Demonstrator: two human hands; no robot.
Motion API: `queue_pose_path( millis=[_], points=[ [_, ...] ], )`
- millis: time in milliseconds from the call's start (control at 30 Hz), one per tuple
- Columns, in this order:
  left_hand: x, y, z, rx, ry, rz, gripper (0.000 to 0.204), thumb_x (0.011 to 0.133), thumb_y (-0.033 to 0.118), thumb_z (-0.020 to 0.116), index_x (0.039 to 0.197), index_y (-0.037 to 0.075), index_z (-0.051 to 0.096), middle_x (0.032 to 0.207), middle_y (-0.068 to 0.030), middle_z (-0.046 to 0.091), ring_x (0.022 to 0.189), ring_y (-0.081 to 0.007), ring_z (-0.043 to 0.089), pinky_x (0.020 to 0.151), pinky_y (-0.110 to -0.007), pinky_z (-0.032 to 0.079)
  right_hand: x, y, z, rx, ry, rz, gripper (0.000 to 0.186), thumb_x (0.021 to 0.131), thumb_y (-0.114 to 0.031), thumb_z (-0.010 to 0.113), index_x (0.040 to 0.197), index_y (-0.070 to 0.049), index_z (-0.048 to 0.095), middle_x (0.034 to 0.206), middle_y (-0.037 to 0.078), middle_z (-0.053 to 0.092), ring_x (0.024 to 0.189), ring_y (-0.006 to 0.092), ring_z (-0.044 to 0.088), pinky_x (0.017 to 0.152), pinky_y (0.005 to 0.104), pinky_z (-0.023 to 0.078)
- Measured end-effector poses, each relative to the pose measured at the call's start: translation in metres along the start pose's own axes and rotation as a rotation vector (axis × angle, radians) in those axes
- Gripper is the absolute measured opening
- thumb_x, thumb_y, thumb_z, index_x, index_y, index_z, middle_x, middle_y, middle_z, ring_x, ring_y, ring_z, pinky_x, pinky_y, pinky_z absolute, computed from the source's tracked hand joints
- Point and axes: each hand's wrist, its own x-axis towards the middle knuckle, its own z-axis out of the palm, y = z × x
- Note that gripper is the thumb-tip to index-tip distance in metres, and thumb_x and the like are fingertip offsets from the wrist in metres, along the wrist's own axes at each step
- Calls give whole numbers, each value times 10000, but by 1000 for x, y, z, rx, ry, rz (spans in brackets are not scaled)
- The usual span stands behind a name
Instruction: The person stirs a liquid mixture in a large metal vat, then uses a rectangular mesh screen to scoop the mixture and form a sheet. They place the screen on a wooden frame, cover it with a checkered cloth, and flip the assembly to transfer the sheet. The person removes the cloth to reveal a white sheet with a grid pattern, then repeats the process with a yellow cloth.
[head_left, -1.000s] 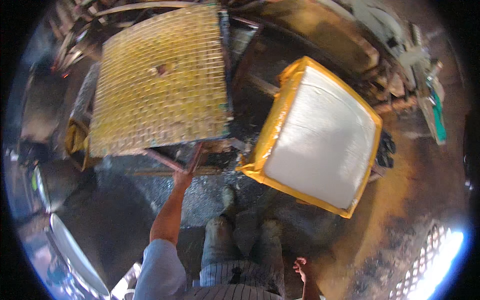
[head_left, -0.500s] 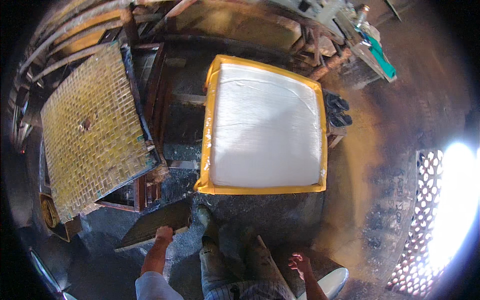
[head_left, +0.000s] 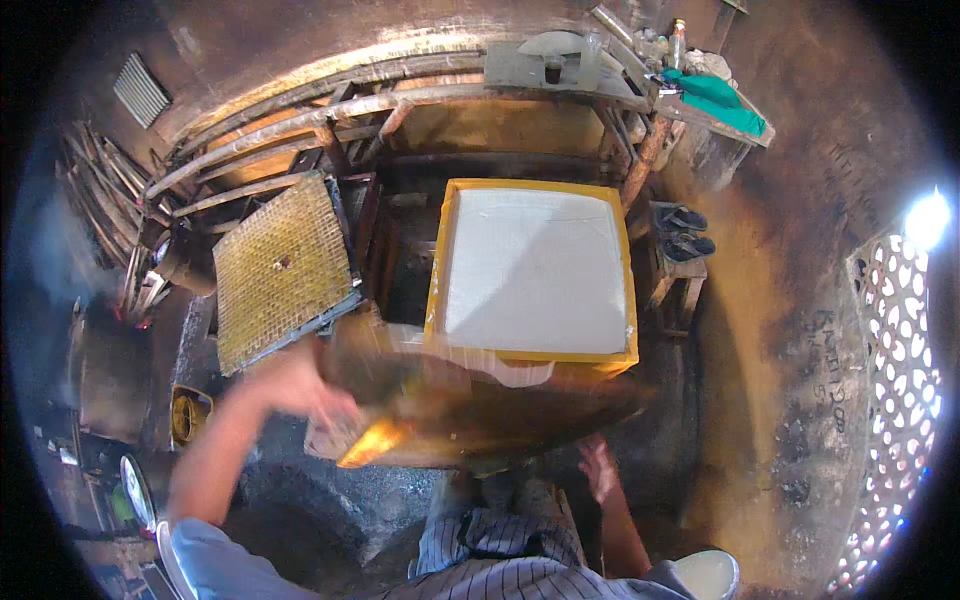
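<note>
A broad brown board (head_left: 500,415), smeared by motion, is held up crosswise in front of my body. My left hand (head_left: 305,388) grips it at its left end, the fingers blurred. Just below the board's right part, my right hand (head_left: 600,468) has its fingers apart and holds nothing. Beyond the board stands a square box-like form with a yellow cloth rim (head_left: 629,285), filled with a smooth white surface (head_left: 535,270). The board hides part of the near side of this form.
A yellowish woven panel (head_left: 280,265) rests tilted on a dark frame to the left. Dark sandals (head_left: 685,232) lie on a small wooden stool at right. Behind are wooden rails and a shelf with a green cloth (head_left: 715,100). A pierced wall (head_left: 895,360) lets in bright light.
My left hand has lifted the board from low at the left, up and across in front of me. My right hand has moved up toward its right part. The view has tilted up.
</note>
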Motion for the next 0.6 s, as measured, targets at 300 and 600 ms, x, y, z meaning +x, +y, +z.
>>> queue_pose_path(
  millis=[300, 600],
  points=[
    [63, -38, 28, -581, 733, 48, 970, 792, 662, 639, 1438, -17, 389, 1401, -173, 490, 1303, -311, 442, 1103, -420, 314, -33, -205, 77, -105, -11, -460, 395, 946, -200, 630, 1266, 4, 523, 1060, 0, 605, 858, 124, 554, 760, 284, 465],
    [281, -88, 230, -681, 658, -191, 576, 845, 493, 676, 924, -77, 654, 812, -239, 669, 787, -288, 674, 715, -412, 485, 144, -211, 34, -607, 316, -375, 236, 958, -265, 618, 945, -30, 593, 786, -32, 520, 680, 93, 463, 594, 299, 415]
  ],
)
